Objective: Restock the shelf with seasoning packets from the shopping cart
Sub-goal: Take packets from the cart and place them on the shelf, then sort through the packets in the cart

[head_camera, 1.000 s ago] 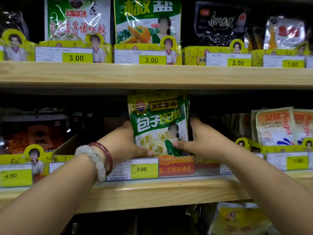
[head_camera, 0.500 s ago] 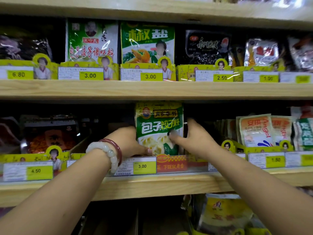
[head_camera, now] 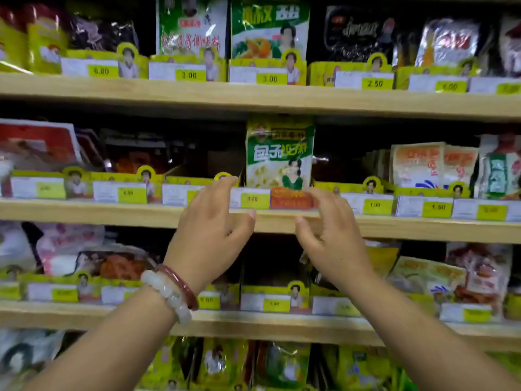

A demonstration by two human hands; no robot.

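— So where's the packet?

— Up on the middle shelf point(head_camera: 141, 214), standing upright in its slot. The green seasoning packet point(head_camera: 280, 153) sits behind the price strip point(head_camera: 252, 198), with the tray at its nine o'clock looking dark and bare from here.

— And the hands?

— Neither one has hold of it. The left hand point(head_camera: 210, 230), the one wearing the bead bracelet point(head_camera: 169, 292), hangs at about seven o'clock from the packet, fingers loosely spread and a little curled, gripping nothing. The right hand point(head_camera: 328, 235) is at about five o'clock, fingers relaxed the same way, its fingertips just by the red label point(head_camera: 291, 198) on the shelf edge. I can't tell whether they brush it.

— Which step, then?

— I'd judge this packet is placed and let go; it stands on its own between them.

— What comes next?

— Likely another packet from the shopping cart, which isn't in sight, so the person would have to turn and reach down for it. The new one would want sliding in upright in front of or beside this one, gently enough not to tip it.

— Anything else nearby?

— Orange and white sachets point(head_camera: 417, 165) at three o'clock, more seasoning on the top shelf point(head_camera: 253, 94) at twelve.
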